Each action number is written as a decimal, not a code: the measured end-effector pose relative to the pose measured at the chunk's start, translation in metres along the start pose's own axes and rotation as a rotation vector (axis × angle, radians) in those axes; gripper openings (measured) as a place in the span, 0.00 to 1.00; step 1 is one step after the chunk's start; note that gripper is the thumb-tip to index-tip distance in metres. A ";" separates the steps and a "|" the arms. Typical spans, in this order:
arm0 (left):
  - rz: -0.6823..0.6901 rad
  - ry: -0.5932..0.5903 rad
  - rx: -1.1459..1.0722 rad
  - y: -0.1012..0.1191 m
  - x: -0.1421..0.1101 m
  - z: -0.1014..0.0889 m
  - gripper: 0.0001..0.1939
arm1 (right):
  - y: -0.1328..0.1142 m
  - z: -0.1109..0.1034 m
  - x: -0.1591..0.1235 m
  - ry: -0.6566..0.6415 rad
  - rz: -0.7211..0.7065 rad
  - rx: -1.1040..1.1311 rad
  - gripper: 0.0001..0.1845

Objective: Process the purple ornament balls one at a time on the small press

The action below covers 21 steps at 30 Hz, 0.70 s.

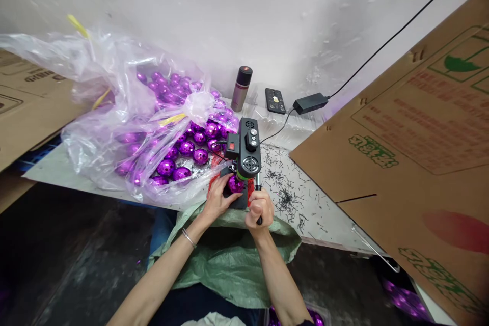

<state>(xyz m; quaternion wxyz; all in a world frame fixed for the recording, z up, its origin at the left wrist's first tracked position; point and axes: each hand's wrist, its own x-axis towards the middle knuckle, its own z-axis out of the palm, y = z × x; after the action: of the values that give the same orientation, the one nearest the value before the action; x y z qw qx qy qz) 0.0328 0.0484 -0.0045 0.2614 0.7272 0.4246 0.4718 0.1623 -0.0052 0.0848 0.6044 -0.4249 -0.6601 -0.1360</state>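
Note:
A black bench machine (250, 150) with two round vents and a red switch stands at the table's front edge. Under its head sits a shiny purple faceted ball (235, 184). My left hand (218, 196) grips that ball from the left, thumb and fingers around it. My right hand (260, 209) is wrapped round the machine's lever handle (259, 220), its black end showing below the fist. Left of the machine, more purple balls (187, 148) spill from a clear plastic bag (126, 112). A green woven sack (225, 254) hangs open below my hands.
A large cardboard box (401, 173) leans in from the right; another box (34, 97) is at the left. Behind the machine are a spray can (241, 89), a phone (275, 100) and a power adapter (310, 103) with its cable. Black scraps (284, 196) litter the table.

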 end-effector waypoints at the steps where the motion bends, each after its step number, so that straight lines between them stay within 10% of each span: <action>1: 0.005 -0.001 -0.004 0.000 0.000 0.000 0.28 | 0.001 0.001 -0.001 0.000 -0.016 -0.009 0.18; 7: -0.041 -0.030 -0.013 0.000 0.001 0.000 0.29 | -0.002 -0.002 0.008 -0.014 -0.051 -0.003 0.18; 13: -0.035 -0.044 -0.018 0.003 -0.001 -0.006 0.31 | -0.026 -0.017 0.060 -0.050 0.244 0.136 0.18; 21: 0.271 -0.244 0.141 0.033 -0.082 -0.056 0.48 | -0.024 -0.017 0.041 -0.075 0.152 0.117 0.17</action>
<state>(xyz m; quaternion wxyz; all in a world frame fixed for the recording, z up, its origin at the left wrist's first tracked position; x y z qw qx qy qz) -0.0214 -0.0403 0.0068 0.1936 0.8460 0.3198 0.3802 0.1604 -0.0151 0.1347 0.6116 -0.4424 -0.6549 -0.0351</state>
